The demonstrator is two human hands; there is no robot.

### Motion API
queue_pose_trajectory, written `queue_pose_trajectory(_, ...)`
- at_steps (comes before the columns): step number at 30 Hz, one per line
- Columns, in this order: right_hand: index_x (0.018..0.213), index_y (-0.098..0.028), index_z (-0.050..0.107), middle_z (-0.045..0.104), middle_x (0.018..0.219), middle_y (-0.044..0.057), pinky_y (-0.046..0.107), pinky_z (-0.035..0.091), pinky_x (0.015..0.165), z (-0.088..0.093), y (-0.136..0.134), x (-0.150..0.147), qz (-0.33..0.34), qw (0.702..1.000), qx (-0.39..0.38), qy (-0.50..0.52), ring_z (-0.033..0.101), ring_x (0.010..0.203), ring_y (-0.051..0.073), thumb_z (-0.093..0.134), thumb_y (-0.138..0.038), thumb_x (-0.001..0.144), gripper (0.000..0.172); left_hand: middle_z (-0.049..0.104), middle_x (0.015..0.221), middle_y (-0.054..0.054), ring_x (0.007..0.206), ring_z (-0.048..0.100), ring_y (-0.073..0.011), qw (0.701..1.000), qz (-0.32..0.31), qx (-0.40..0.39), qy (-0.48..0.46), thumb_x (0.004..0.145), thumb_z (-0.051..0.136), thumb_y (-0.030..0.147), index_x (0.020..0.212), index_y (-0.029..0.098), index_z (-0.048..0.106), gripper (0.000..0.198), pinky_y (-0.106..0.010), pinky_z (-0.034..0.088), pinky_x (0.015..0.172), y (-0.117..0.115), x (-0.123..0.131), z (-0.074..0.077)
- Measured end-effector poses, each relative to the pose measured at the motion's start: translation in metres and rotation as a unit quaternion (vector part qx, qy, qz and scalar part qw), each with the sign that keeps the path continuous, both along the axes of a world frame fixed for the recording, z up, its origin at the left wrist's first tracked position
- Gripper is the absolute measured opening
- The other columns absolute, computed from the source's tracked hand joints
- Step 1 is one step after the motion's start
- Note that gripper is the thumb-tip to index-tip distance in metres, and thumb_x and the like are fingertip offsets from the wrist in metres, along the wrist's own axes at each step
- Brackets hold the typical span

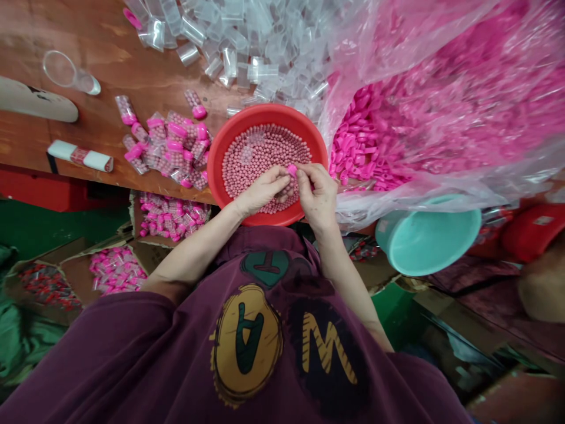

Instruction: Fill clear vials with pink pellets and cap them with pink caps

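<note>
My left hand (263, 189) and my right hand (318, 193) meet over the front right of a red basin (215, 165) filled with pink beads (247, 171). Between the fingertips of both hands is a bright pink cap (292, 170). The left fingers are curled round what looks like a small clear tube below it, mostly hidden by the hand. Thumb and fingers of the right hand pinch at the cap's right side. Left of the basin lies a pile of clear tubes (176, 147) filled with beads and closed with pink caps.
Empty clear tubes (260, 35) are heaped behind the basin. A plastic bag (441, 100) of loose pink caps (357, 141) lies to the right. A turquoise basin (432, 238) stands below the table edge. Boxes of capped tubes (172, 215) stand at lower left.
</note>
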State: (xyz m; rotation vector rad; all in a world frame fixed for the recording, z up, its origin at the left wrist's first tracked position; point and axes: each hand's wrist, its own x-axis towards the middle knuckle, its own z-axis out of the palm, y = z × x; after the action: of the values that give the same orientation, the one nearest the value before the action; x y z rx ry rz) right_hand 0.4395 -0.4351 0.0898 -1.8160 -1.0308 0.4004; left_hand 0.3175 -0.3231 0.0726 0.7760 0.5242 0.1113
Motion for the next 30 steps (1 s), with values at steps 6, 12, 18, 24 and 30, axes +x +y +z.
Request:
queue_pose_trajectory(6,0.111,-0.026,0.078,0.08,0.106,0.007,0.041,0.065,0.09,0.009,-0.008,0.003,0.037,0.999,-0.003,-0.027,0.076,0.099,0.021,0.058,-0.034,0.11,0.022,0.054,0.071,0.005,0.059,0.05,-0.0088,0.998,-0.052,0.038,0.003,0.096,0.078,0.055,0.096,0.02,0.052,0.043,-0.023,0.037,0.053,0.01,-0.003,0.014)
queue_pose_trajectory(12,0.11,-0.026,0.078,0.081,0.104,0.006,0.04,0.065,0.087,0.014,-0.017,0.001,0.043,0.999,-0.004,-0.02,0.076,0.095,0.021,0.06,-0.035,0.108,0.02,0.055,0.066,0.005,0.055,0.048,-0.0087,0.991,-0.125,0.049,-0.022,0.095,0.076,0.062,0.097,0.021,0.052,0.048,-0.024,0.036,0.054,0.021,-0.007,0.02)
queue_pose_trajectory(18,0.11,-0.026,0.08,0.082,0.103,0.006,0.038,0.065,0.084,0.016,-0.025,-0.004,0.036,0.999,0.01,-0.008,0.076,0.093,0.02,0.064,-0.032,0.107,0.017,0.056,0.074,0.003,0.058,0.049,-0.0103,0.987,-0.133,0.087,-0.02,0.099,0.066,0.062,0.099,0.022,0.051,0.044,-0.026,0.037,0.056,0.009,-0.01,0.019)
queue_pose_trajectory(24,0.107,-0.026,0.08,0.083,0.105,0.006,0.04,0.065,0.09,0.011,-0.024,0.0,0.039,0.999,-0.01,0.028,0.077,0.097,0.021,0.065,-0.041,0.107,0.021,0.06,0.083,-0.001,0.074,0.054,-0.014,0.944,-0.091,0.312,0.058,0.103,0.063,0.048,0.098,0.021,0.053,0.029,-0.029,0.043,0.067,0.0,-0.013,0.018)
queue_pose_trajectory(30,0.106,-0.027,0.081,0.082,0.099,0.004,0.038,0.064,0.085,0.013,-0.025,-0.005,0.062,0.996,0.001,0.061,0.077,0.093,0.019,0.066,-0.041,0.106,0.02,0.055,0.071,0.004,0.055,0.044,-0.0092,0.99,-0.114,0.088,-0.012,0.098,0.063,0.07,0.094,0.023,0.048,0.05,-0.024,0.032,0.051,0.003,-0.022,0.018)
